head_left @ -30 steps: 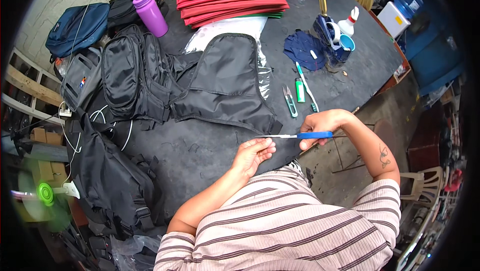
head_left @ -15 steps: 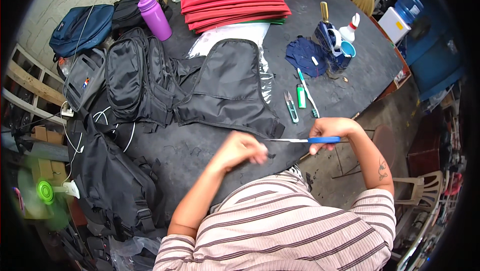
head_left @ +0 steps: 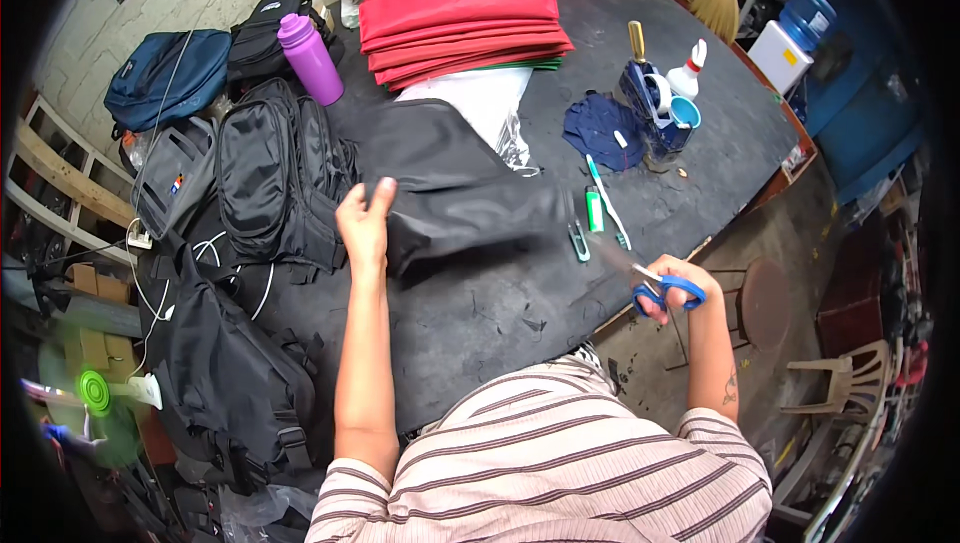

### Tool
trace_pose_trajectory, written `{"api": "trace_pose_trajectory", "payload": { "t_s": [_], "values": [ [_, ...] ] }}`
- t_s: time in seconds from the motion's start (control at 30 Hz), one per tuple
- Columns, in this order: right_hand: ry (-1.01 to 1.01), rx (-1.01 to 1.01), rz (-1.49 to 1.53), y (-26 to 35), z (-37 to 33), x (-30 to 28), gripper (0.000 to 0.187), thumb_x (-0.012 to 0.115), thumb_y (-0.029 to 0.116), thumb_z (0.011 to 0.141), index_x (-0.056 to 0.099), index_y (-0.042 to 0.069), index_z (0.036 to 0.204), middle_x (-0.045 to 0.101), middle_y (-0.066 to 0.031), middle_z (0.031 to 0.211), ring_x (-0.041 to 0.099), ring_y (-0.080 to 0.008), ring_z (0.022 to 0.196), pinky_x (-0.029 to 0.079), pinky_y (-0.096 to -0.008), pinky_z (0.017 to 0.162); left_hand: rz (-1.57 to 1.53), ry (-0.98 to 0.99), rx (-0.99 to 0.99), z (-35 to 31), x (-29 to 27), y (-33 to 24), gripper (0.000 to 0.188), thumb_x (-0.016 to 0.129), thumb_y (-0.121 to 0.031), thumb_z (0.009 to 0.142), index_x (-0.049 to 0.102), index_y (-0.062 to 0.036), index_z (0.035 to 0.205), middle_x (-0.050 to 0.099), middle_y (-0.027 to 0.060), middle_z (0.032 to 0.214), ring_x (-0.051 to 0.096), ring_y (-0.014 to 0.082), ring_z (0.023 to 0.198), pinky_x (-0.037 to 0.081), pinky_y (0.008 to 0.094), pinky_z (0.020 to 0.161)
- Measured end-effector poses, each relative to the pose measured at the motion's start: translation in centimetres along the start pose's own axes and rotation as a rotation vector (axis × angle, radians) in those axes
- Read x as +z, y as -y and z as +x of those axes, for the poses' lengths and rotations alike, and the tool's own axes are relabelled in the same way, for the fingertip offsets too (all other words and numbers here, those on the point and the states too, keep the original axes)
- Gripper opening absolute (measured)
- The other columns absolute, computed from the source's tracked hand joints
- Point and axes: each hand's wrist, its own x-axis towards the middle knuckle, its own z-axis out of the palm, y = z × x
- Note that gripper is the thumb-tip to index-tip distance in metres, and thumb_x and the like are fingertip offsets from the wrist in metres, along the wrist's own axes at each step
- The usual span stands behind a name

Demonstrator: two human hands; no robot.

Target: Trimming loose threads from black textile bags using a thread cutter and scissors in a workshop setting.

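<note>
A flat black fabric bag panel (head_left: 450,178) is lifted at its near side and smeared by motion. Its left edge is pinched in my left hand (head_left: 366,228), thumb on top, beside a black backpack (head_left: 265,178). In my right hand (head_left: 675,283) are scissors (head_left: 683,293) with blue handles, held past the table's near right edge; their blades are blurred. Between the panel and the scissors lie green thread snips (head_left: 579,241), a green lighter (head_left: 594,211) and a toothbrush (head_left: 606,198).
Folded red fabric (head_left: 460,28) is stacked at the back, near a purple bottle (head_left: 312,61). A navy cloth (head_left: 600,128), a spray bottle (head_left: 687,73) and a blue cup (head_left: 684,113) stand right. More black bags (head_left: 235,363) crowd the left. A stool (head_left: 765,305) is beyond the edge.
My left hand has moved left and forward and taken hold of the panel, which has shifted and lifted. My right hand has turned the scissors, with the blades now angled forward.
</note>
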Motion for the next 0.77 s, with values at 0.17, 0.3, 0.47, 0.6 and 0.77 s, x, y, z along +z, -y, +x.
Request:
{"api": "trace_pose_trajectory", "payload": {
  "t_s": [0.17, 0.3, 0.47, 0.6, 0.77],
  "values": [
    [-0.365, -0.150, 0.014, -2.3, 2.5, 2.3, 0.066, 0.067, 0.064, 0.069, 0.057, -0.001, 0.078, 0.055, -0.0044, 0.065, 0.055, -0.0141, 0.053, 0.043, -0.0255, 0.049, -0.366, -0.242, -0.138, -2.8, 2.8, 2.7, 0.035, 0.063, -0.014, 0.088, 0.037, -0.0146, 0.065, 0.036, -0.0094, 0.066, 0.030, 0.0023, 0.061, 0.027, 0.0193, 0.055],
    [-0.521, -0.012, 0.250, -5.1, 7.0, 6.1, 0.048, 0.049, 0.046, 0.092, 0.057, -0.002, 0.088, 0.057, -0.0082, 0.070, 0.060, -0.0191, 0.059, 0.051, -0.0307, 0.056, -0.547, 0.223, -0.677, -6.1, 5.1, 3.7, 0.016, 0.065, -0.020, 0.086, 0.056, -0.0080, 0.091, 0.062, 0.0030, 0.088, 0.059, 0.0132, 0.079, 0.048, 0.0293, 0.066],
    [-0.583, 0.040, 0.407, -7.6, 9.4, 9.9, 0.053, 0.051, 0.054, 0.088, 0.056, 0.001, 0.088, 0.057, -0.0069, 0.071, 0.060, -0.0177, 0.062, 0.051, -0.0300, 0.058, -0.441, 0.594, -0.945, -8.3, 7.5, 4.0, 0.025, 0.066, -0.020, 0.085, 0.056, -0.0019, 0.098, 0.063, 0.0084, 0.092, 0.062, 0.0177, 0.080, 0.053, 0.0314, 0.071],
    [-0.734, -0.005, 0.361, -8.1, 9.0, 11.9, 0.049, 0.054, 0.050, 0.088, 0.056, 0.002, 0.087, 0.056, -0.0050, 0.073, 0.059, -0.0156, 0.062, 0.050, -0.0269, 0.058, -0.526, 0.591, -0.979, -9.2, 9.4, 4.6, 0.028, 0.064, -0.020, 0.086, 0.053, -0.0027, 0.105, 0.062, 0.0070, 0.095, 0.061, 0.0179, 0.083, 0.053, 0.0343, 0.077],
    [-0.802, 0.005, 0.360, -8.1, 7.7, 11.5, 0.045, 0.057, 0.048, 0.087, 0.055, 0.003, 0.090, 0.056, -0.0052, 0.075, 0.059, -0.0155, 0.064, 0.049, -0.0266, 0.061, -0.837, 0.577, -0.857, -9.9, 10.8, 4.6, 0.039, 0.059, -0.017, 0.089, 0.045, -0.0042, 0.124, 0.058, 0.0106, 0.113, 0.059, 0.0226, 0.102, 0.051, 0.0396, 0.086]
  ]
}}
